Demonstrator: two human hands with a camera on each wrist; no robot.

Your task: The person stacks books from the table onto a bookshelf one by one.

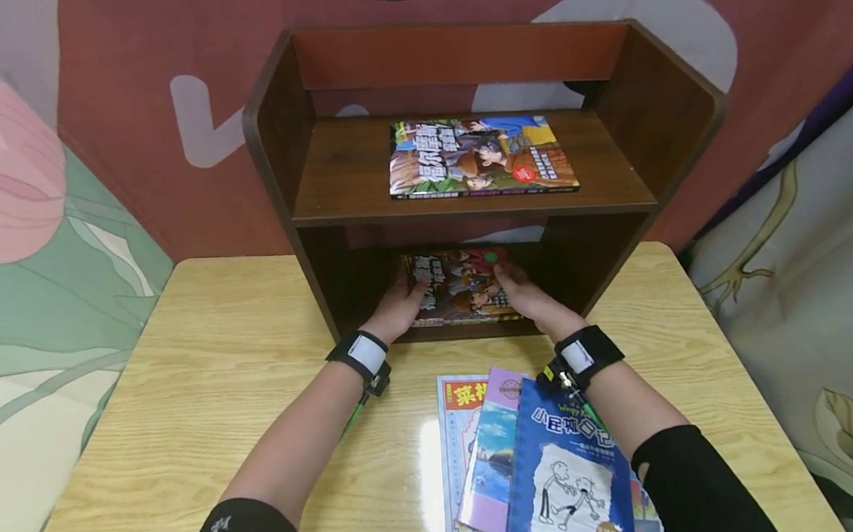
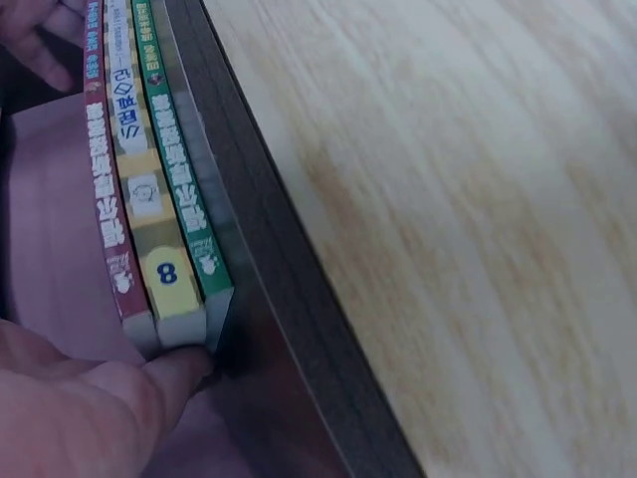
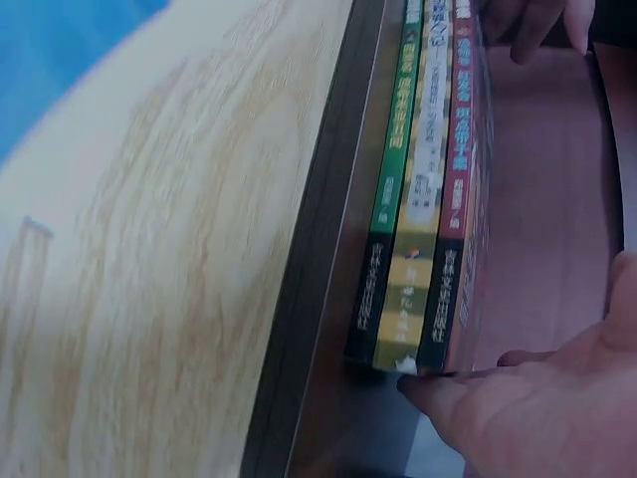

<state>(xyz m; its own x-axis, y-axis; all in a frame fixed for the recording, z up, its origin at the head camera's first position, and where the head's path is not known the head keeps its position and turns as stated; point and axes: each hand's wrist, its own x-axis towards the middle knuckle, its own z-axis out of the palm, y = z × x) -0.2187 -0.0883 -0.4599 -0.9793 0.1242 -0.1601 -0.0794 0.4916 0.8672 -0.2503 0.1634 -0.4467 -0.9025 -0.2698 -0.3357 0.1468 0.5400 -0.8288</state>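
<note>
A stack of three books (image 1: 458, 290) lies flat on the lower shelf, its top cover dark with cartoon figures. My left hand (image 1: 401, 301) holds the stack's left end, the thumb by the cover's edge. At the opposite end, my right hand (image 1: 522, 290) grips in the same way. In the left wrist view the maroon, yellow and green spines (image 2: 159, 199) show, with a finger of the left hand (image 2: 90, 408) against their ends. The right wrist view has the right hand (image 3: 537, 408) touching the other ends of the spines (image 3: 423, 219). Some fingers are hidden.
The brown two-tier shelf (image 1: 359, 175) stands at the back of the wooden table (image 1: 251, 330). Another comic book (image 1: 481, 157) lies on its upper board. In front, a blue book (image 1: 563, 472), a purple-edged book (image 1: 490, 461) and a pale blue-bordered book (image 1: 450, 431) overlap under the right forearm.
</note>
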